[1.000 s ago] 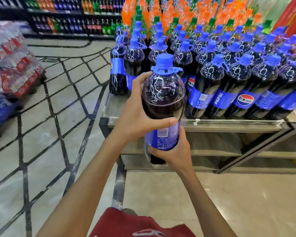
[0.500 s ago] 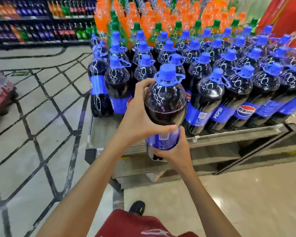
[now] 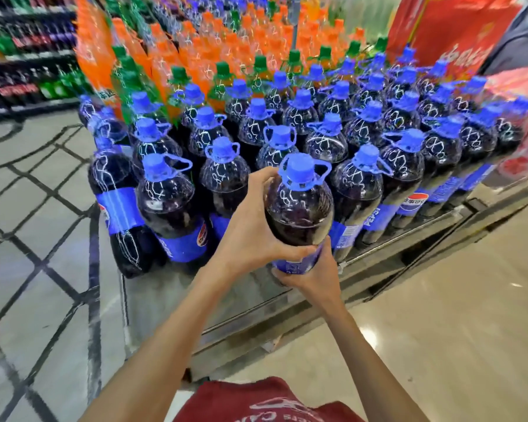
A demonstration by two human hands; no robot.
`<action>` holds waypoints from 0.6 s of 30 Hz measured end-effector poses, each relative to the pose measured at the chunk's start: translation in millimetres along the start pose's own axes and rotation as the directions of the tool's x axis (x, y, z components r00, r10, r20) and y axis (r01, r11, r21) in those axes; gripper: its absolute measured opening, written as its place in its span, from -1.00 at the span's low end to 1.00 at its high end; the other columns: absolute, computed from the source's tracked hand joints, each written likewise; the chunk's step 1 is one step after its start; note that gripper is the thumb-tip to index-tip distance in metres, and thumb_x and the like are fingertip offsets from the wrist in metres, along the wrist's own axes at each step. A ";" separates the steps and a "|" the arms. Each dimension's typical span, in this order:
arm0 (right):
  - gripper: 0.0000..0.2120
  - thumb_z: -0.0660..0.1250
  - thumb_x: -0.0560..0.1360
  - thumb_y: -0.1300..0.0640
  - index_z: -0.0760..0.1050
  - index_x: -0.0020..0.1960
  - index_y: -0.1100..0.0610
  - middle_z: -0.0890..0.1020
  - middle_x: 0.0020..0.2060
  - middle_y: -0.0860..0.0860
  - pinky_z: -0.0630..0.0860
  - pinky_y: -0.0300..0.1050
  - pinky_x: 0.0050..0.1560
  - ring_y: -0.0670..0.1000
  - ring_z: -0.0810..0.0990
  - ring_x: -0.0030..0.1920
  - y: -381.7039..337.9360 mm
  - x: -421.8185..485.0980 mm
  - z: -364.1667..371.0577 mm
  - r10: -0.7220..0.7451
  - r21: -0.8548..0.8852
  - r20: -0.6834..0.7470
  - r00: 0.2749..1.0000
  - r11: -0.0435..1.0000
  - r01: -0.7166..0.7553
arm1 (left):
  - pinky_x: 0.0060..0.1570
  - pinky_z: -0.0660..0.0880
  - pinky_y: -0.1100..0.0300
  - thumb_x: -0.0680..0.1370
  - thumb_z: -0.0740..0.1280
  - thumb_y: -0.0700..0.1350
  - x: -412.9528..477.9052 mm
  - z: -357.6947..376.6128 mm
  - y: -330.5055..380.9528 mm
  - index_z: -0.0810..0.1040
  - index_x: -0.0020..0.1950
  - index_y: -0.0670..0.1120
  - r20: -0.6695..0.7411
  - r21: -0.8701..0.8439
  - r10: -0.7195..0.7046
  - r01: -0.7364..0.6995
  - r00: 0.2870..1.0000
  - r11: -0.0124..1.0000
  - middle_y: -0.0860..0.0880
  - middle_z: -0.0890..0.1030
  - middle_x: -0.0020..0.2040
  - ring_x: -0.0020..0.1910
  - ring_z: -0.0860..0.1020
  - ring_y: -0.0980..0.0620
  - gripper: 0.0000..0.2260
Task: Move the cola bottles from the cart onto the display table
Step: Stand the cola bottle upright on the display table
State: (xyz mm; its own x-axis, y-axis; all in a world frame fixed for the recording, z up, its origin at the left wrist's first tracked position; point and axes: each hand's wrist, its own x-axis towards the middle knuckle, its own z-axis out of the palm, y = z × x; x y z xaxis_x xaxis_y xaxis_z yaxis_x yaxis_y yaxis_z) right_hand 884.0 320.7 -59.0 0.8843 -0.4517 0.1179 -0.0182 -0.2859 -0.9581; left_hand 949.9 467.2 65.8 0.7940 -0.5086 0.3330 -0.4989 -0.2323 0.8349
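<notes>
I hold a large cola bottle [image 3: 299, 208] with a blue cap and blue label, upright, over the front of the display table [image 3: 171, 303]. My left hand [image 3: 250, 229] wraps its left shoulder. My right hand [image 3: 314, 275] grips it low at the label, from below and in front; the bottle's base is hidden behind that hand. Several matching cola bottles [image 3: 168, 205] stand packed in rows on the table to the left, right and behind. The cart is out of view.
Orange soda bottles [image 3: 201, 56] and green-capped ones fill the table's far side. A red banner [image 3: 448, 28] rises at the back right. Drink shelves [image 3: 22, 56] line the far left wall. Patterned tiled floor [image 3: 37, 239] spreads left; beige floor [image 3: 439, 315] lies right.
The bottle in both hands has moved forward and over the table's front, into the gap in the front row. The view has closed in and tilted down over the display.
</notes>
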 end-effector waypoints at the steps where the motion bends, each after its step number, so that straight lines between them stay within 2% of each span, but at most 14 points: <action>1: -0.24 0.74 0.14 0.26 0.39 0.15 -0.10 0.65 -0.02 -0.24 0.49 -0.42 -0.01 -0.29 0.62 -0.02 2.6 2.0 0.7 0.001 -0.009 -0.011 1.000 1.000 -0.001 | 0.30 0.43 0.20 0.15 0.72 -0.03 2.7 0.5 -3.7 0.16 0.39 0.13 0.006 -0.006 0.002 -0.002 1.000 1.000 0.14 0.49 0.32 0.33 0.46 0.24 0.00; 3: -0.22 0.74 0.12 0.20 0.42 0.22 0.02 0.65 0.04 -0.16 0.48 -0.44 -0.01 -0.30 0.61 0.01 7.9 5.0 2.2 0.006 -0.043 -0.027 1.000 0.999 -0.008 | 0.32 0.46 0.12 0.14 0.73 -0.02 5.4 2.0 -10.9 0.17 0.40 0.13 0.007 -0.019 -0.001 0.002 1.000 1.000 0.12 0.50 0.32 0.33 0.49 0.18 0.00; 5: -0.18 0.75 0.11 0.16 0.41 0.26 0.10 0.64 0.08 -0.09 0.53 -0.33 0.05 -0.25 0.61 0.04 14.6 7.8 2.4 0.005 -0.074 -0.051 0.999 0.997 -0.009 | 0.32 0.45 0.13 0.14 0.73 -0.05 5.7 4.1 -16.9 0.16 0.38 0.17 0.006 -0.028 -0.004 0.004 1.000 1.000 0.14 0.50 0.31 0.33 0.49 0.17 0.00; 9: -0.18 0.73 0.08 0.11 0.33 0.18 -0.07 0.52 0.06 0.00 0.56 -0.13 0.04 -0.04 0.57 0.05 23.7 11.8 4.1 -0.050 -0.147 -0.108 0.993 0.989 0.034 | 0.27 0.44 0.26 0.14 0.73 -0.06 7.7 6.5 -25.6 0.12 0.36 0.25 0.037 -0.013 -0.004 0.005 0.999 1.000 0.22 0.48 0.31 0.30 0.49 0.24 0.03; 11: -0.19 0.73 0.07 0.12 0.31 0.13 -0.11 0.47 0.01 -0.07 0.49 -0.23 -0.01 -0.12 0.52 0.00 23.3 12.0 5.6 -0.074 -0.180 -0.131 0.989 0.982 0.050 | 0.28 0.45 0.23 0.14 0.73 -0.05 10.0 5.1 -28.4 0.11 0.36 0.26 0.047 -0.016 0.002 -0.001 0.999 1.000 0.20 0.48 0.32 0.31 0.49 0.21 0.03; 13: -0.21 0.74 0.07 0.13 0.32 0.12 -0.04 0.40 -0.03 -0.19 0.41 -0.35 -0.03 -0.26 0.42 -0.03 24.2 12.8 6.3 -0.090 -0.221 -0.129 0.987 0.973 0.060 | 0.30 0.45 0.17 0.14 0.73 -0.05 11.5 3.1 -32.2 0.12 0.38 0.24 0.051 -0.027 0.012 -0.010 0.999 1.000 0.17 0.47 0.33 0.33 0.48 0.18 0.04; 16: -0.16 0.74 0.07 0.08 0.40 0.23 0.12 0.39 0.03 -0.18 0.41 -0.38 0.03 -0.19 0.43 0.04 26.5 13.8 7.1 -0.086 -0.246 -0.124 0.988 0.968 0.053 | 0.32 0.47 0.08 0.14 0.73 -0.07 13.1 2.5 -36.9 0.14 0.41 0.17 0.065 -0.042 0.003 0.000 0.998 0.999 0.17 0.48 0.32 0.34 0.49 0.15 0.03; 18: -0.10 0.74 0.08 0.05 0.37 0.29 0.10 0.44 0.09 -0.14 0.45 -0.34 0.07 -0.15 0.49 0.08 27.9 12.9 9.9 -0.050 -0.236 -0.118 0.992 0.972 0.021 | 0.32 0.47 0.02 0.14 0.72 -0.07 13.4 4.5 -40.3 0.14 0.42 0.12 0.085 -0.038 -0.009 0.013 0.996 0.999 0.16 0.48 0.31 0.33 0.49 0.15 0.03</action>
State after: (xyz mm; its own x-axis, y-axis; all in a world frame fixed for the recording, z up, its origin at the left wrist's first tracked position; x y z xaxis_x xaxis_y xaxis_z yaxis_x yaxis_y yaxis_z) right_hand 899.6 315.2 -86.7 0.8229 -0.5333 0.1960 -0.1090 -0.4867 -0.8667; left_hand 979.0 466.1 34.7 0.7662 -0.5750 0.2868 -0.4753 -0.2067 0.8552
